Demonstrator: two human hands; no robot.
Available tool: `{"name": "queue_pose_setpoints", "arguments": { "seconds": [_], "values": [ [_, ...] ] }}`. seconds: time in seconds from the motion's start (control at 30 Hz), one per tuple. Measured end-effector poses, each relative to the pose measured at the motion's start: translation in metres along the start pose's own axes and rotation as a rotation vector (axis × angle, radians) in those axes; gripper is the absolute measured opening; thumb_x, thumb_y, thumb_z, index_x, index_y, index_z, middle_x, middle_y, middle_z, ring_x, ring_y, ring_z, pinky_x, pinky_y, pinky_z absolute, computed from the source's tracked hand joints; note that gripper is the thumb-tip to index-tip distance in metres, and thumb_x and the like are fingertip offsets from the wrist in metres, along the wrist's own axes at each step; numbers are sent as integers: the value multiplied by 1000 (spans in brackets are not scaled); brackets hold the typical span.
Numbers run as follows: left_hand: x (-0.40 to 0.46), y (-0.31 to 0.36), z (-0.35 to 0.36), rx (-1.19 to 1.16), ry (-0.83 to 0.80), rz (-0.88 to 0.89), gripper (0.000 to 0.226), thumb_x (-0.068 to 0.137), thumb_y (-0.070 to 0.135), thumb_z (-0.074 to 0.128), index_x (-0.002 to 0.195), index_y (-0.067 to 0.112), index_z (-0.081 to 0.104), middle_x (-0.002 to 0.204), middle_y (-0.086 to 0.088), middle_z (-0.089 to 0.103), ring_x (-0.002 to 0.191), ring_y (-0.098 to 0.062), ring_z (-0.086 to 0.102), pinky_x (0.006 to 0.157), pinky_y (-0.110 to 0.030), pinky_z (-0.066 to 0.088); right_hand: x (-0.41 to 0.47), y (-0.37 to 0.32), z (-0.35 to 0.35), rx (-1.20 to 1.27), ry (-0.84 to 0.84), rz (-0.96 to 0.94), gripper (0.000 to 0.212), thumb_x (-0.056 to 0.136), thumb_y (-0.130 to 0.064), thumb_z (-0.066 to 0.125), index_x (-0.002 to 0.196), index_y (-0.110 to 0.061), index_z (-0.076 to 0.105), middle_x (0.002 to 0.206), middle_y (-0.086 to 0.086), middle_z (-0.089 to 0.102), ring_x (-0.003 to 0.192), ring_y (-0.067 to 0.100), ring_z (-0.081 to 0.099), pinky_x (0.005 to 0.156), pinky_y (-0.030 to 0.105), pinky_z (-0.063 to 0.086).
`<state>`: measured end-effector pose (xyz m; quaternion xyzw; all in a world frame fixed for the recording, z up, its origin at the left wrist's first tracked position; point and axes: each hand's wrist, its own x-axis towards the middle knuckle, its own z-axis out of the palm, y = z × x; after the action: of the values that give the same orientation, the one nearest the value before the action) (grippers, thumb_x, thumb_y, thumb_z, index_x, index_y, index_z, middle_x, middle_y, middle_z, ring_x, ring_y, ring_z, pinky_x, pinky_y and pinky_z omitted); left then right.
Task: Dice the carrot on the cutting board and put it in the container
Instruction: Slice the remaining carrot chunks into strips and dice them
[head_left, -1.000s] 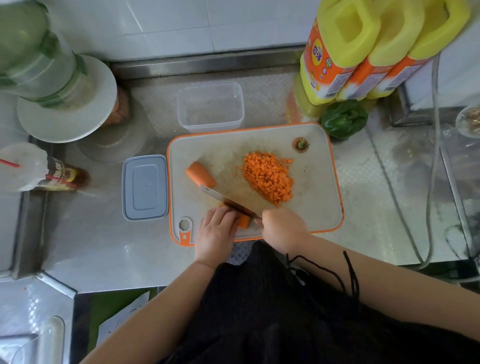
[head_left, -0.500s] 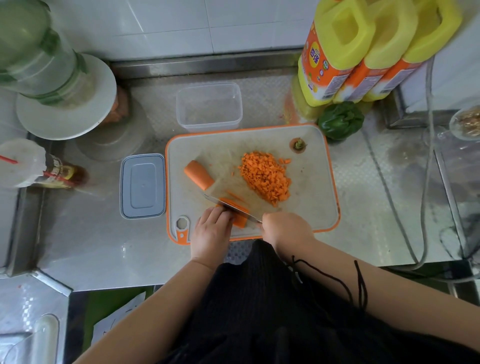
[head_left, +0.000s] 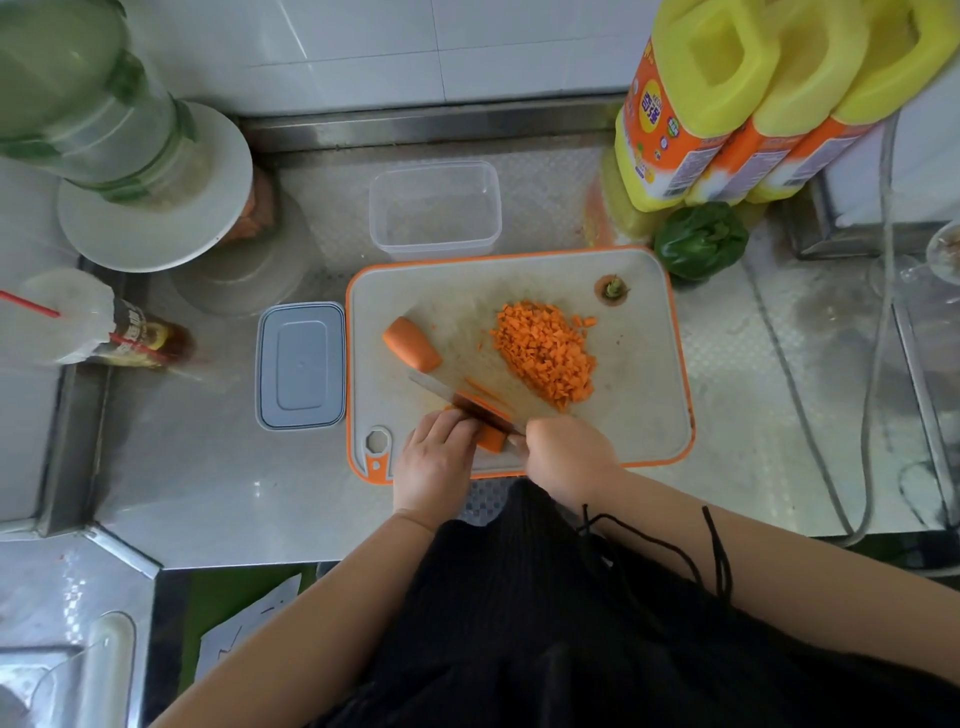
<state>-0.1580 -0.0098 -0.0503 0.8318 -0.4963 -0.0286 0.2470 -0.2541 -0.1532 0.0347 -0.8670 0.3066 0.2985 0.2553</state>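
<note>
At the near edge of the cutting board (head_left: 644, 415), the left hand (head_left: 436, 462) pins a carrot piece (head_left: 491, 439) under curled fingers while the right hand (head_left: 566, 457) grips the knife (head_left: 457, 400), whose blade runs close enough to nick fingertips, and the container (head_left: 435, 208) waits beyond the far edge.

Orange diced carrot (head_left: 545, 353) heaped on cutting board (head_left: 639, 415), clear container (head_left: 435, 208) (upright) just behind

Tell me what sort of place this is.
Most likely a working kitchen, perhaps a commercial one: a steel counter, a cutting board with diced carrot, and big yellow jugs against a tiled wall.
</note>
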Motion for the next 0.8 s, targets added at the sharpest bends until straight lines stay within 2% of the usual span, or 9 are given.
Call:
{"name": "queue_pose_setpoints", "arguments": {
  "seconds": [0.1, 0.27, 0.4, 0.5, 0.57, 0.67, 0.8],
  "values": [
    [0, 0, -4, 15, -3, 18, 21, 90, 20, 53, 91, 9, 72, 97, -5, 68, 91, -28, 62, 71, -38, 55, 3, 7, -5, 86, -46, 16, 31, 101, -39, 39, 85, -14, 49, 70, 0, 45, 71, 23, 52, 61, 33, 39],
    [0, 2, -9, 33, -8, 40, 23, 90, 24, 52, 86, 9, 70, 93, -6, 67, 87, -29, 60, 67, -37, 53, -10, 8, -9, 47, -14, -17, 33, 102, -40, 35, 84, -14, 45, 68, -1, 44, 66, 21, 49, 56, 31, 35],
    [-1, 1, -9, 26, 7, 49, 22, 90, 22, 54, 84, 9, 70, 89, -5, 66, 84, -30, 59, 65, -39, 54, -15, 2, -7, -20, -34, -2, 30, 101, -29, 40, 75, -14, 46, 67, 0, 46, 70, 24, 55, 59, 33, 41],
    [-1, 2, -8, 0, -4, 32, 25, 92, 23, 52, 86, 9, 72, 92, -4, 67, 86, -30, 61, 68, -40, 55, -16, 0, -7, -65, -81, 13, 18, 96, -19, 47, 87, -10, 59, 70, 1, 51, 75, 24, 60, 60, 32, 45],
    [-1, 1, -8, -18, -12, 26, 28, 93, 24, 50, 89, 9, 73, 94, -4, 68, 87, -30, 62, 70, -41, 56, -17, -2, -8, -83, -102, 31, 15, 95, -14, 47, 91, -9, 61, 72, 1, 51, 75, 24, 59, 62, 32, 44],
    [0, 0, -6, -35, -8, 12, 27, 93, 23, 51, 90, 9, 73, 95, -4, 68, 88, -29, 61, 69, -41, 56, -15, -8, -11, -106, -122, 44, 14, 91, -6, 47, 79, -9, 54, 69, 1, 49, 68, 22, 52, 61, 32, 41],
    [-2, -1, -3, -44, 9, 5, 25, 93, 22, 53, 91, 9, 74, 96, -3, 69, 90, -27, 61, 72, -41, 56, -6, -15, -9, -108, -93, 32, 20, 86, 2, 47, 93, -8, 62, 70, 2, 48, 75, 24, 56, 65, 32, 45]
  ]
}}
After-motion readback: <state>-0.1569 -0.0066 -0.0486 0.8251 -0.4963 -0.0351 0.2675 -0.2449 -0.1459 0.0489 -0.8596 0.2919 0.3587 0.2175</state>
